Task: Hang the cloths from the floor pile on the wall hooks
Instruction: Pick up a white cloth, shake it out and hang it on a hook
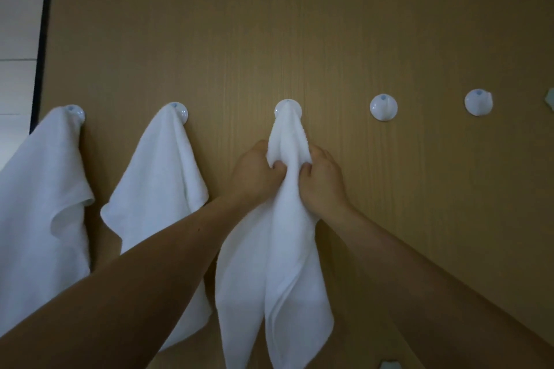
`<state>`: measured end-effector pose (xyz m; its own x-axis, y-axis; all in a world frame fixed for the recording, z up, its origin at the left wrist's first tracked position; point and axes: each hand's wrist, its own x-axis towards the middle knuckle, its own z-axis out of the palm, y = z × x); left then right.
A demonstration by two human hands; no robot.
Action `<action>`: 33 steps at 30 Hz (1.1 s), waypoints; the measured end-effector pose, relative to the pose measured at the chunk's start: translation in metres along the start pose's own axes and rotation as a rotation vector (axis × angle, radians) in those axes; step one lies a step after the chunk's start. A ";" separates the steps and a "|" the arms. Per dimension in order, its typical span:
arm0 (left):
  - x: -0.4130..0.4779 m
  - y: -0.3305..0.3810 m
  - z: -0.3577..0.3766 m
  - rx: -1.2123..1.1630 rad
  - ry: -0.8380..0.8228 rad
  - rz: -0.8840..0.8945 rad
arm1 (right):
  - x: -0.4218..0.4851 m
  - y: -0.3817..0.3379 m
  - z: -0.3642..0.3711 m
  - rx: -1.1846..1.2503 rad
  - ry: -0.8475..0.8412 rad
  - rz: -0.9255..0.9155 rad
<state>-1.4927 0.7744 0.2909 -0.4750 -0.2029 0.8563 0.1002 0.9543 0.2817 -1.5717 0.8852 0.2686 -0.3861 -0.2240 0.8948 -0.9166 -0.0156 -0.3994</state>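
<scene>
Against wooden wall (pixel 299 24), gripping cloth (pixel 284 249) under its hook (pixel 280 105) with left hand (pixel 254 171) and right hand (pixel 322 180) (fingers (pixel 306 170) curled tight), best tugged down evenly.

Three cloths hang on the row's left hooks — middle cloth (pixel 278 249) between both hands; two hooks (pixel 383 107) bare rightward.

Likely a bathroom: wood-grain wall panel (pixel 299 39) carrying round white hooks (pixel 383 107), white towels (pixel 162 177), pale tiles (pixel 18 24) far left.

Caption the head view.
Left hand and right hand grip a white cloth on a wall hook beside two hung cloths.
</scene>
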 end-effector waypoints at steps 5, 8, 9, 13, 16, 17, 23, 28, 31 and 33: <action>-0.020 -0.006 0.013 -0.159 -0.066 -0.137 | -0.028 0.008 0.008 0.082 -0.004 0.116; -0.035 -0.006 0.011 -0.172 -0.044 -0.136 | -0.047 0.010 0.005 0.062 -0.070 0.233; -0.042 -0.004 0.009 -0.152 0.004 -0.111 | -0.053 0.009 0.002 0.033 -0.078 0.257; -0.058 0.004 0.000 -0.029 0.119 -0.040 | -0.070 -0.003 -0.013 -0.136 -0.062 0.356; -0.069 0.005 -0.010 0.080 0.073 0.036 | -0.089 -0.017 -0.024 -0.233 0.025 0.414; -0.075 0.004 -0.014 0.109 0.046 0.068 | -0.098 -0.023 -0.027 -0.265 0.058 0.418; -0.122 0.009 -0.026 0.240 -0.092 0.288 | -0.172 -0.060 -0.041 -0.421 0.111 0.512; -0.172 0.054 -0.017 0.113 -0.219 0.447 | -0.248 -0.099 -0.079 -0.579 0.124 0.595; -0.222 0.092 -0.001 -0.024 -0.383 0.484 | -0.310 -0.121 -0.115 -0.684 0.102 0.702; -0.269 0.120 0.011 -0.063 -0.531 0.498 | -0.365 -0.139 -0.142 -0.764 0.067 0.806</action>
<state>-1.3619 0.9457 0.0893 -0.7184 0.4014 0.5682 0.4578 0.8877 -0.0483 -1.3177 1.1078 0.0263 -0.8811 0.1552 0.4468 -0.2085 0.7205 -0.6614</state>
